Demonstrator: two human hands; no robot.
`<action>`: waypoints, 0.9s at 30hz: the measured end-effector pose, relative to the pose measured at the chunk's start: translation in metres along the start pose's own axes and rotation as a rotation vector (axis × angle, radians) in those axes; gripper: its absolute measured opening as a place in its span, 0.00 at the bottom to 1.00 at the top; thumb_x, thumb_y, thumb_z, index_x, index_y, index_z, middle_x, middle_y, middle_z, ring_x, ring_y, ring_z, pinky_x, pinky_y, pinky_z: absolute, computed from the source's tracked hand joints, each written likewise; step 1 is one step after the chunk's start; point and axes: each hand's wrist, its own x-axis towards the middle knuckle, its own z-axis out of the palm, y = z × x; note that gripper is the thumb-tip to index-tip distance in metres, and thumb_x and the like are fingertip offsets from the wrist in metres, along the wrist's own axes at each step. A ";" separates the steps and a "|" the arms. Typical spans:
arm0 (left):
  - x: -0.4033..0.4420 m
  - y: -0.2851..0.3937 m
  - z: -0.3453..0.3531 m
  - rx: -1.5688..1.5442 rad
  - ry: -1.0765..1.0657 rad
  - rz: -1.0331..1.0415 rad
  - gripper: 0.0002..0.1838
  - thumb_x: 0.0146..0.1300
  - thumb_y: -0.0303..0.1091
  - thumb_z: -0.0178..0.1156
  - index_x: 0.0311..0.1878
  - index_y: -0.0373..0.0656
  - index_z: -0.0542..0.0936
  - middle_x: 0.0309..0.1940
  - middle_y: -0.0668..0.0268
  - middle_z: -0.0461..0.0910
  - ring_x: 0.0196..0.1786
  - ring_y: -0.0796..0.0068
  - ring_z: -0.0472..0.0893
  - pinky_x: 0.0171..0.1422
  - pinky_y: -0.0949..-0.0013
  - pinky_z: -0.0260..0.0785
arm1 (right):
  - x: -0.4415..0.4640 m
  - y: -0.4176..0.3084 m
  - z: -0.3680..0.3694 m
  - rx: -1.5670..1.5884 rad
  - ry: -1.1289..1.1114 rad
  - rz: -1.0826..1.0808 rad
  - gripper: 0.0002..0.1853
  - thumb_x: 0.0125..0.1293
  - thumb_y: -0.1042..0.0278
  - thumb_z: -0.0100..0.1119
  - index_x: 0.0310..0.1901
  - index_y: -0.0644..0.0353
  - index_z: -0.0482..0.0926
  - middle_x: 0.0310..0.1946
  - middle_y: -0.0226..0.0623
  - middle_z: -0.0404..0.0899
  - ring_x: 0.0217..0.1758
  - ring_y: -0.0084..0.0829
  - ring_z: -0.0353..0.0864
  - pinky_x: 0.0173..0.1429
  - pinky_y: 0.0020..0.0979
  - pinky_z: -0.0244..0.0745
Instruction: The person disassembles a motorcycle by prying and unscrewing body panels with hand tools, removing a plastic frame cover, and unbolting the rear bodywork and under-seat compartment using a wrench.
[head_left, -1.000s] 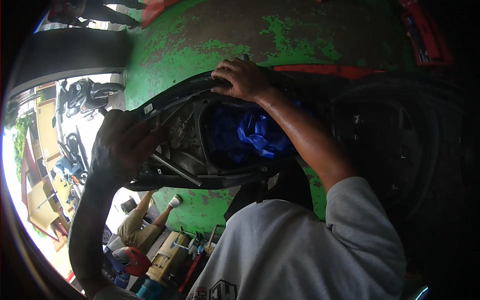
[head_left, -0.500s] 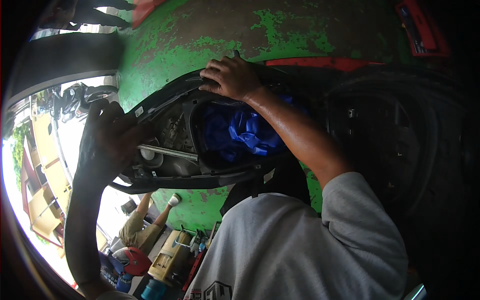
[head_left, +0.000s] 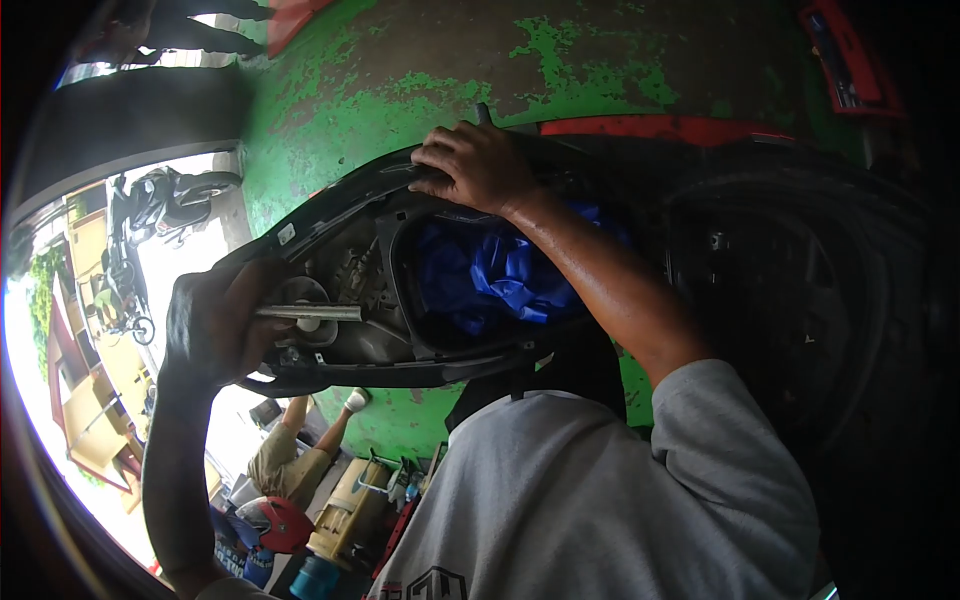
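My left hand [head_left: 225, 315] is closed around the end of a metal rod [head_left: 330, 313], which lies level over the front opening of a dark motorcycle body [head_left: 430, 372]. Metal parts [head_left: 355, 275] show inside that opening, beside the rod. Curled over the far rim of the body is my right hand [head_left: 475, 168], its fingers on the dark panel edge. Between my right forearm and the near rim, a storage compartment holds crumpled blue plastic [head_left: 515, 275]. The raised seat [head_left: 760, 290] stands at the right, in deep shadow.
Green, worn floor [head_left: 320, 150] surrounds the body. At the lower left a person in a red cap or helmet [head_left: 275, 523] sits near a yellowish cylinder [head_left: 348, 505]. Parked motorcycles [head_left: 165, 205] stand outside at the left. A red tray [head_left: 850, 60] lies at the upper right.
The rod has swung from a downward slant to nearly level, and its free end has moved left. My left hand is lower over the front end. My right hand keeps its place on the far rim.
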 end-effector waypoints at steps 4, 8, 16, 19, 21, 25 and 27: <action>-0.005 0.006 0.006 -0.009 0.050 -0.077 0.22 0.57 0.48 0.67 0.47 0.40 0.82 0.27 0.57 0.82 0.27 0.55 0.84 0.30 0.59 0.75 | -0.001 0.002 -0.002 0.034 -0.025 0.003 0.24 0.63 0.35 0.61 0.48 0.44 0.84 0.42 0.24 0.80 0.46 0.30 0.81 0.49 0.37 0.78; -0.007 -0.017 0.008 -0.120 0.042 0.012 0.29 0.65 0.60 0.59 0.46 0.39 0.82 0.24 0.58 0.81 0.25 0.56 0.83 0.29 0.57 0.74 | -0.001 0.003 0.001 0.038 -0.004 0.011 0.23 0.63 0.35 0.62 0.48 0.45 0.84 0.42 0.23 0.79 0.46 0.30 0.80 0.50 0.37 0.78; 0.007 0.003 0.008 0.064 0.141 -0.055 0.36 0.72 0.67 0.42 0.42 0.39 0.80 0.24 0.62 0.83 0.23 0.56 0.83 0.31 0.59 0.74 | 0.000 0.002 0.000 0.098 -0.013 0.038 0.23 0.63 0.36 0.62 0.48 0.45 0.83 0.43 0.24 0.79 0.47 0.30 0.79 0.53 0.38 0.77; 0.013 0.000 0.005 0.060 0.147 -0.008 0.36 0.72 0.68 0.42 0.39 0.40 0.80 0.22 0.63 0.82 0.22 0.57 0.81 0.30 0.59 0.72 | 0.000 0.002 0.001 0.090 -0.009 0.043 0.23 0.63 0.35 0.62 0.48 0.45 0.83 0.44 0.24 0.79 0.49 0.30 0.79 0.55 0.39 0.75; 0.016 -0.002 0.006 0.032 0.148 0.033 0.36 0.72 0.68 0.42 0.38 0.40 0.80 0.21 0.64 0.81 0.21 0.58 0.80 0.28 0.60 0.70 | 0.000 0.002 0.002 0.095 -0.016 0.045 0.23 0.63 0.36 0.62 0.48 0.45 0.83 0.44 0.24 0.79 0.49 0.30 0.79 0.55 0.39 0.75; 0.025 0.011 0.011 0.102 0.268 -0.024 0.32 0.71 0.66 0.46 0.32 0.43 0.79 0.18 0.66 0.77 0.20 0.62 0.78 0.26 0.60 0.67 | -0.001 0.002 0.002 0.110 -0.029 0.055 0.23 0.63 0.36 0.63 0.48 0.45 0.83 0.44 0.25 0.80 0.49 0.30 0.79 0.55 0.39 0.74; 0.031 0.019 0.010 0.155 0.270 -0.039 0.31 0.70 0.65 0.48 0.30 0.44 0.78 0.18 0.66 0.75 0.20 0.62 0.77 0.26 0.60 0.66 | 0.000 0.004 0.001 0.115 -0.029 0.054 0.23 0.63 0.37 0.63 0.48 0.46 0.83 0.45 0.25 0.80 0.50 0.30 0.79 0.55 0.39 0.74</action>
